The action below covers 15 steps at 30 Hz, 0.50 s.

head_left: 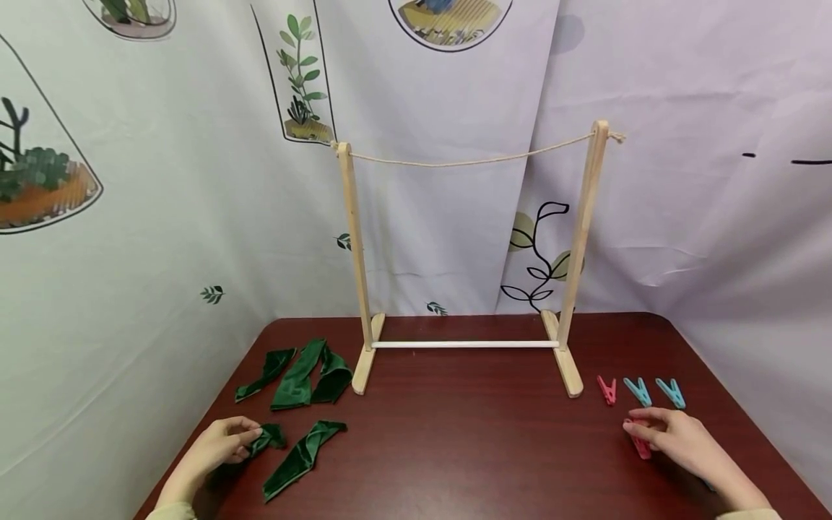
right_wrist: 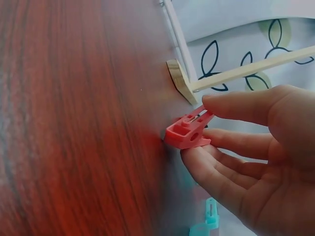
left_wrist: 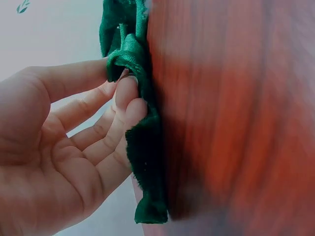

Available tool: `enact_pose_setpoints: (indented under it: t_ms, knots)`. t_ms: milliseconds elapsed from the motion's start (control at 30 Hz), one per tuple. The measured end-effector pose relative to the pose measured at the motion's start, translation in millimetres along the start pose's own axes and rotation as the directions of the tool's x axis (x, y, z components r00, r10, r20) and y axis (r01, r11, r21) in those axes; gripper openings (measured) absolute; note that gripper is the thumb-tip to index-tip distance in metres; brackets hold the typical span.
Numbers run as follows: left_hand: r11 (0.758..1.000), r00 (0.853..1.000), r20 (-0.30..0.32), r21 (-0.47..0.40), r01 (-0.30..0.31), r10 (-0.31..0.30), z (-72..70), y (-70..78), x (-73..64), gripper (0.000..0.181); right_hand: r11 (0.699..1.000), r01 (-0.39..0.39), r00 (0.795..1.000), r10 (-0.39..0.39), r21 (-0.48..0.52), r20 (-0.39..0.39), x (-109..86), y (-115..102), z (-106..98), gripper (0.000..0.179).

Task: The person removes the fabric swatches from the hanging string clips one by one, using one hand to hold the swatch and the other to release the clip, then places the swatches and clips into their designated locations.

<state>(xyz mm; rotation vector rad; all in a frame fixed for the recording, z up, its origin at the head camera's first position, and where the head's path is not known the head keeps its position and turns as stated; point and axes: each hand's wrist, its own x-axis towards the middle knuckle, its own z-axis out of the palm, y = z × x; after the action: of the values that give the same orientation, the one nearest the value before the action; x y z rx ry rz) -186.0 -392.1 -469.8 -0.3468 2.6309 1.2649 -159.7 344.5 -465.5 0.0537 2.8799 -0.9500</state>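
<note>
At the table's near left, my left hand (head_left: 217, 446) pinches a strip of green velvet cloth (head_left: 270, 438) between thumb and fingertips. In the left wrist view this cloth (left_wrist: 146, 157) is bunched at the fingertips, and its lower end lies along the tabletop. Another green strip (head_left: 302, 460) lies just right of that hand. Over on the right, my right hand (head_left: 685, 437) holds a red clothespin (head_left: 641, 446) by its handles, thumb on one side and fingers on the other. The right wrist view shows the clothespin (right_wrist: 184, 133) close to the table surface.
A wooden stand (head_left: 357, 245) with a rope (head_left: 448, 164) strung between its posts stands at the back. More green cloth pieces (head_left: 299, 379) lie at left. Another red clothespin (head_left: 607, 390) and two blue clothespins (head_left: 638, 391) lie beyond my right hand. Patterned fabric hangs behind.
</note>
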Motion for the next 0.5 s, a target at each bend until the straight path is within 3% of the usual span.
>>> enact_pose_setpoints:
  t_ms: [167, 500]
  knots:
    - [0.999, 0.999, -0.015, -0.031, 0.037, -0.038, -2.1, -6.4, -3.7, 0.027, 1.000, -0.013, 1.000, 0.013, 0.001, 0.026, 1.3, 0.8, 2.2, 0.056]
    - [0.995, 0.998, -0.052, -0.089, 0.043, -0.048, -4.2, -7.6, -3.3, 0.049, 0.998, 0.036, 0.999, -0.035, -0.045, 0.012, 4.0, -0.1, 3.8, 0.052]
